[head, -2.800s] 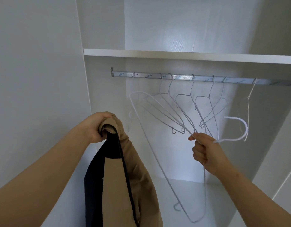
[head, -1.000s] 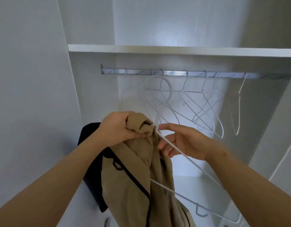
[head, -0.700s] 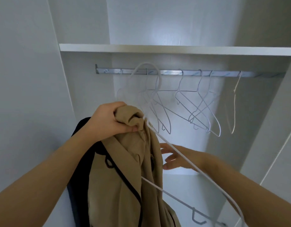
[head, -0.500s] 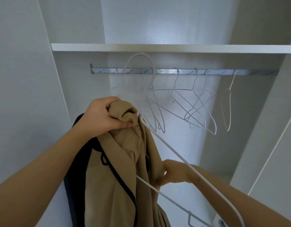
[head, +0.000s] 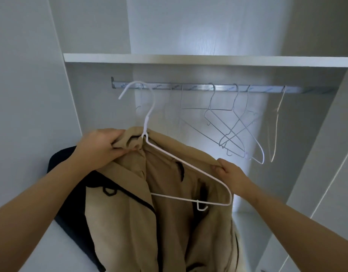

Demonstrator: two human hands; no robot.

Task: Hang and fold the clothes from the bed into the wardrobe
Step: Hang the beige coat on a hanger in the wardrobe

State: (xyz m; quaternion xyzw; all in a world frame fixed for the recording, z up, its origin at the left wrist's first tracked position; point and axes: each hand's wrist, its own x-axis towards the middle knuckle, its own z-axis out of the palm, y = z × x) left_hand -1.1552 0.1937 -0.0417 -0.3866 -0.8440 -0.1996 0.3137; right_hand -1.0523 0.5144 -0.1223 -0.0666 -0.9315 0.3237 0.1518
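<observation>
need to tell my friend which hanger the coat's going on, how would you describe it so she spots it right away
Look below the wardrobe rail, at the tan coat held up by both hands. The white hanger is threaded into that coat. Unlike the empty hangers on the rail, its hook is free, off the rail.

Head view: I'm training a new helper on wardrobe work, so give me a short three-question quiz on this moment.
1. True or false: the white hanger already hangs on the rail.
2. Which hand grips the tan coat at its collar? A) left hand B) right hand
3. Fill in: the right hand pulls the coat's ____ over the hanger's arm.

Key: 1. False; its hook is held in front of the rail, not seated on it. 2. A. 3. shoulder.
</observation>
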